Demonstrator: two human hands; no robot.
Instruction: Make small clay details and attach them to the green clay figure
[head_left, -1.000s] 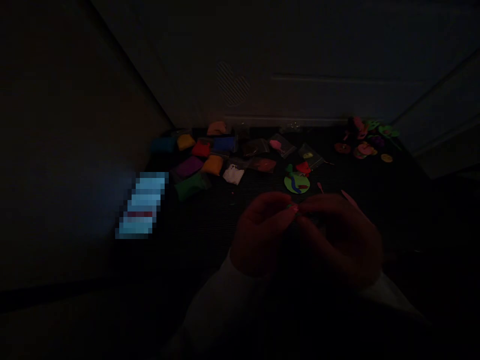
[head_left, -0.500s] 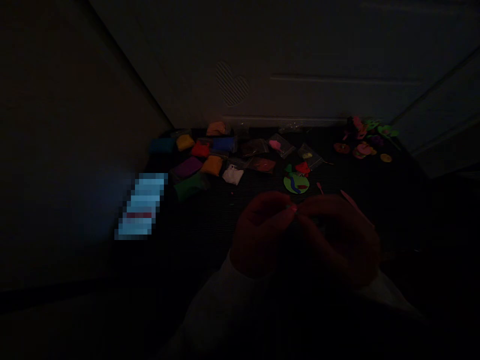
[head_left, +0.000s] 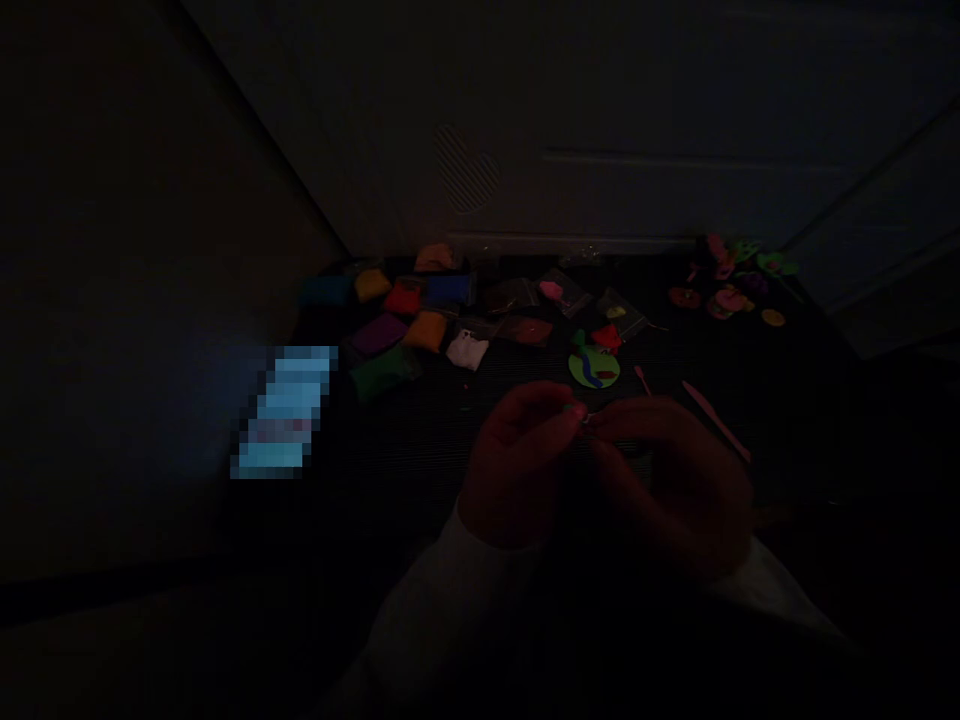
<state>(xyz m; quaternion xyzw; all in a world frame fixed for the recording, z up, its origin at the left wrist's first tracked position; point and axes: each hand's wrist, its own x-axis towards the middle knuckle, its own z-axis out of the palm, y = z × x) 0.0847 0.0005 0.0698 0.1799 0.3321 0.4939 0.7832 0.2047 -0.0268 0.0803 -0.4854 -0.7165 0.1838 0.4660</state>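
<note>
In the dim light, my left hand (head_left: 517,465) is closed, thumb and forefinger pinching a tiny greenish and pale piece (head_left: 586,417). Its kind is too small and dark to tell. My right hand (head_left: 679,490) meets it from the right, fingertips pinched at the same piece. Just beyond the hands lies a light-green clay disc (head_left: 607,357) with a blue strip and a dark red bit on it; red and green clay pieces sit at its upper edge. Right of the disc are a small pink tool (head_left: 643,379) and a pink plastic knife (head_left: 716,420).
Several bags of coloured clay, among them green (head_left: 382,374), white (head_left: 468,349) and purple (head_left: 379,334), spread over the dark table's back left. Finished-looking clay figures (head_left: 729,301) stand at the back right. A lit, blurred screen (head_left: 286,410) lies left. A pale panelled surface (head_left: 637,110) rises behind.
My right hand has shifted slightly left and down, its thumb and forefinger a little lower at the tiny piece. More of the pink knife shows. My left hand is nearly still.
</note>
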